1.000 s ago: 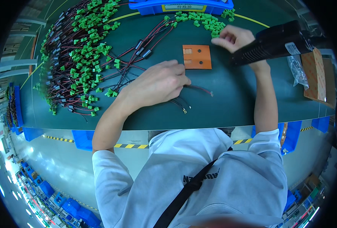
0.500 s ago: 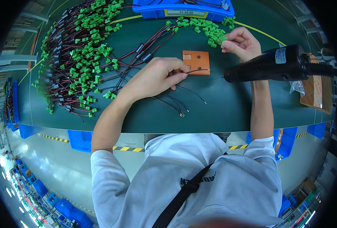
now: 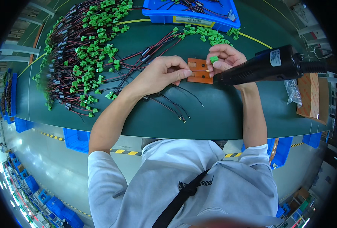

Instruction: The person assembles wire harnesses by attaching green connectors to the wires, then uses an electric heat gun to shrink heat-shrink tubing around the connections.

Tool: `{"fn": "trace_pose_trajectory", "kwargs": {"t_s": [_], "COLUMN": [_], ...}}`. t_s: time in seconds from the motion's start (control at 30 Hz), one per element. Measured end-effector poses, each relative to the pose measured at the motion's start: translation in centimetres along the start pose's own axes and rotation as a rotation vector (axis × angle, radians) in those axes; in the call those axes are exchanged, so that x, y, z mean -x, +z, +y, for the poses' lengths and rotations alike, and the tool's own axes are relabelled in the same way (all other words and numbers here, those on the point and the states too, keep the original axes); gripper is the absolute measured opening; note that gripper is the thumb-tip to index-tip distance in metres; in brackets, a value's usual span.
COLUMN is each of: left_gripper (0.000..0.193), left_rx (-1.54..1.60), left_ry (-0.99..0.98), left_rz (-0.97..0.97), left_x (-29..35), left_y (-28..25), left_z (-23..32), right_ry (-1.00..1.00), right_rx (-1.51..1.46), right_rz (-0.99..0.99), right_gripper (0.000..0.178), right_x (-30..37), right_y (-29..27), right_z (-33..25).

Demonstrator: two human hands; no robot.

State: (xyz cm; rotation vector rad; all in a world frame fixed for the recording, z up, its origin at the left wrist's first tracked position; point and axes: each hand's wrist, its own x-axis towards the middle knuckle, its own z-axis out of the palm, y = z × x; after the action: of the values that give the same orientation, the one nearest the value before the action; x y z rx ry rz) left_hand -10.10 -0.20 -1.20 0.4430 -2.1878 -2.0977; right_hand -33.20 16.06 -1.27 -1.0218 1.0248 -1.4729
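Clear plastic bag (image 3: 293,92) beside cardboard box (image 3: 306,98), right; blue bin (image 3: 76,140), left; yellow-black floor tape (image 3: 128,152).

Your green tabletop (image 3: 221,114) is lit fairly evenly; white glare dapples the floor (image 3: 43,155) at your left; straight edges bow toward the black rim; the pale strip (image 3: 255,220) nearest you blurs.

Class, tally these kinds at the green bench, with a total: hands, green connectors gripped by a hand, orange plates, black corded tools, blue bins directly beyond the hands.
Hands: 2 (left hand, right hand)
Gripped green connector: 1
Orange plate: 1
Black corded tool: 1
Blue bin: 1
Total: 6
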Motion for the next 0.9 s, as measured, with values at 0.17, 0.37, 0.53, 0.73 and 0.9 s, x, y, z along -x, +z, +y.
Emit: {"fn": "trace_pose_trajectory", "kwargs": {"t_s": [0.17, 0.37, 0.53, 0.73, 0.9], "left_gripper": [0.015, 0.014, 0.014, 0.014, 0.015], "left_rx": [-0.113, -0.060, -0.071, -0.080, -0.095], "left_ry": [0.062, 0.091, 0.104, 0.101, 0.117], "left_rz": [0.153, 0.189, 0.190, 0.186, 0.176], "left_x": [0.2, 0.3, 0.4, 0.4, 0.4], "left_y": [0.3, 0.5, 0.4, 0.4, 0.3], "left_z": [-1.2, -1.2, -1.5, -1.5, -1.6], "right_ry": [0.006, 0.069, -0.009, 0.075, 0.006], "right_rx": [0.308, 0.388, 0.407, 0.578, 0.628], "right_rz": [0.094, 0.177, 0.193, 0.181, 0.147], "right_gripper": [0.029, 0.024, 0.034, 0.031, 0.028], "right_x": [-0.2, -0.2, -0.1, 0.0, 0.0], "right_y": [0.5, 0.3, 1.5, 1.1, 0.8], "right_z": [0.8, 1.5, 1.6, 1.4, 1.6]}}
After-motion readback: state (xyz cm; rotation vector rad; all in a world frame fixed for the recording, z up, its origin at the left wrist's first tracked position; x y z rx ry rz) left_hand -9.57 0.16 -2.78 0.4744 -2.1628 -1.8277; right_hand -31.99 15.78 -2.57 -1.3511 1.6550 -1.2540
